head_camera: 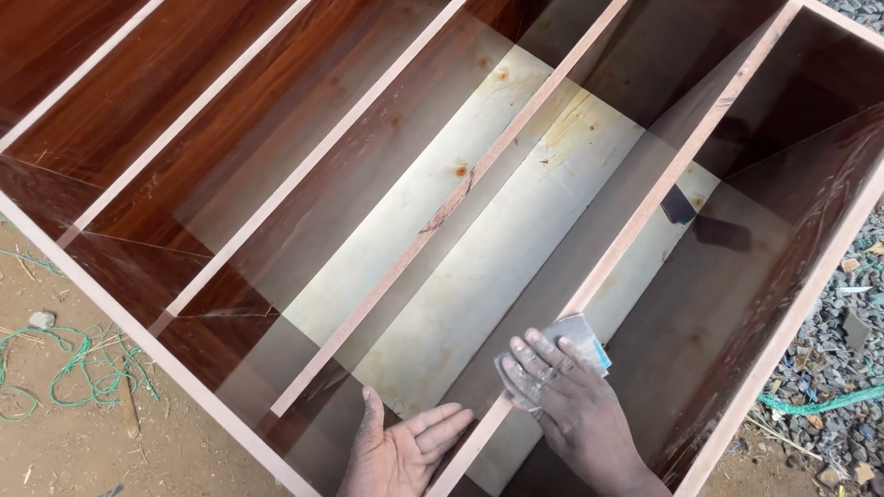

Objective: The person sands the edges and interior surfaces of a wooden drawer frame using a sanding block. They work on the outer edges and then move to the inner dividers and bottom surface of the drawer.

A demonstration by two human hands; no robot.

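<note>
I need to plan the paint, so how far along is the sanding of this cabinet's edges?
Not settled by one view. The right hand presses a piece of sandpaper on the near end of one divider edge; the left hand rests open beside it. The other pale edges look alike, sanded or not, I cannot tell.

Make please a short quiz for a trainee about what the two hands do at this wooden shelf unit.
1. True or false: the right hand presses a folded sheet of sandpaper on a divider edge.
2. The left hand is: A) flat, palm up, holding nothing; B) holding a hammer; C) gripping a rope.
3. What lies on the ground left of the shelf unit?

Key: 1 true; 2 A; 3 green string.
</note>
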